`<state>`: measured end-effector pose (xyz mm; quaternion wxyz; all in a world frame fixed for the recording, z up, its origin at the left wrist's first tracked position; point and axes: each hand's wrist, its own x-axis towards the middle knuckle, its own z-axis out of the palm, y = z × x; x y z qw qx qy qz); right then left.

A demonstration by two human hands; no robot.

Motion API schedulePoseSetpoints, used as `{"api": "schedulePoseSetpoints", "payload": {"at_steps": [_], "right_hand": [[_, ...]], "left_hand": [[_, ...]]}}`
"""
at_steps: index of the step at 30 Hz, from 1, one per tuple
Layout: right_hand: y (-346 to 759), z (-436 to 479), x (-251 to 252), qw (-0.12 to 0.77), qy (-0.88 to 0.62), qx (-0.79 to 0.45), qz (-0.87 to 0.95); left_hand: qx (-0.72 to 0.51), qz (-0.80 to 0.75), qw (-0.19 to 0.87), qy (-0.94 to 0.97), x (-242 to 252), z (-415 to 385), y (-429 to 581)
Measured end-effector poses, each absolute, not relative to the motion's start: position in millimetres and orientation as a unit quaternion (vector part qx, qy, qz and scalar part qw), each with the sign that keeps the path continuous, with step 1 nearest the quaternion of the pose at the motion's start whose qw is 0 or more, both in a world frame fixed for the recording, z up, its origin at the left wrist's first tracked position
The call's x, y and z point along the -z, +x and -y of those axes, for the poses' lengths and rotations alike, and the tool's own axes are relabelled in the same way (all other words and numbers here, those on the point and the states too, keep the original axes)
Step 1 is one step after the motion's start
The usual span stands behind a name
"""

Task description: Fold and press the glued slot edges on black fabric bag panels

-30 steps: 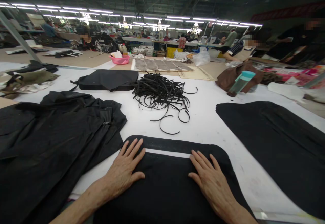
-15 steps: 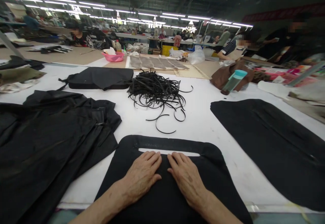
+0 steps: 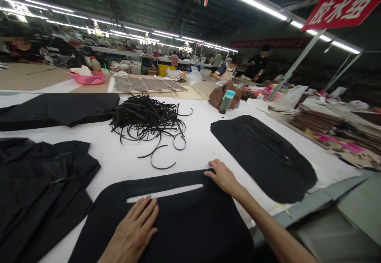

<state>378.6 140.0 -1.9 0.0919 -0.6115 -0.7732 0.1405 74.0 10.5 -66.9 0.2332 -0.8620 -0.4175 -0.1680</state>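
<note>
A black sheet panel (image 3: 184, 223) with rounded corners and a long slot near its far edge lies before me. My left hand (image 3: 133, 227) rests flat on it, fingers stretched toward the left part of the slot. At the panel's far right corner is my right hand (image 3: 224, 178), its fingers reaching past the edge and the thumb apart from them; neither hand holds anything. Past the panel is a tangled heap of thin black strips (image 3: 145, 116), several curling loose. A similar black panel (image 3: 264, 159), with a narrow slit, lies to the right.
Crumpled black material (image 3: 35, 187) covers the left of the white table (image 3: 190, 147). Behind it lies a black stack (image 3: 59, 108). Farther back are a pink basin (image 3: 87, 79), a brown bag (image 3: 216, 96) and a teal-lidded bottle (image 3: 226, 102). A co-worker (image 3: 228, 70) sits beyond.
The view has turned right. My right hand has moved from beside the slot out to the panel's far right corner. My left hand stays flat near the slot.
</note>
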Motion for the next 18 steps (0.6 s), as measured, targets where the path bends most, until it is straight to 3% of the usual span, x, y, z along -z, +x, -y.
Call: {"api": "schedulePoseSetpoints", "payload": {"at_steps": [11,18], "right_hand": [[382.3,-154.2,-11.9,0.011,-0.549,-0.369,0.75],[379.5,-147.3,-15.1,0.058,-0.533,-0.406,0.741]], "left_hand": [[0.157,0.398,0.259,-0.866,64.5,-10.6,75.7],[0.244,0.421,0.191,-0.852,51.6,-8.0,87.0]]}}
